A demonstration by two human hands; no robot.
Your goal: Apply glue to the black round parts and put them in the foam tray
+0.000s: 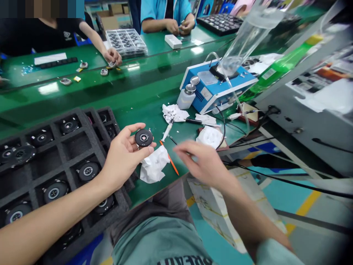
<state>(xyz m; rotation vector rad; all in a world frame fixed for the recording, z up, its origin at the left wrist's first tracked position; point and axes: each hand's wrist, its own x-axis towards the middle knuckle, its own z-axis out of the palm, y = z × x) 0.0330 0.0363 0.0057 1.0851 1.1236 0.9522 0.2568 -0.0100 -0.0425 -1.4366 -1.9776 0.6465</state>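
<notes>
My left hand (124,152) grips a round black smartwatch body (143,138) between thumb and fingers, its sensor side facing up. To its right, my right hand (202,162) hovers near the table edge, smeared by motion, so I cannot make out its fingers or anything in them. Below the watch body lies a crumpled white tissue (154,165). Between my hands rest an orange stick (173,162) and a syringe (167,129). At my left, a dark foam tray (74,143) bears several similar watch bodies in its compartments.
A blue and white machine (212,86) stands at the back right, with a pump bottle (186,96) beside it. A green bottle (275,70) leans near a grey cabinet (317,114). Black cables cross the right side. Two co-workers handle small parts across the green table (149,84).
</notes>
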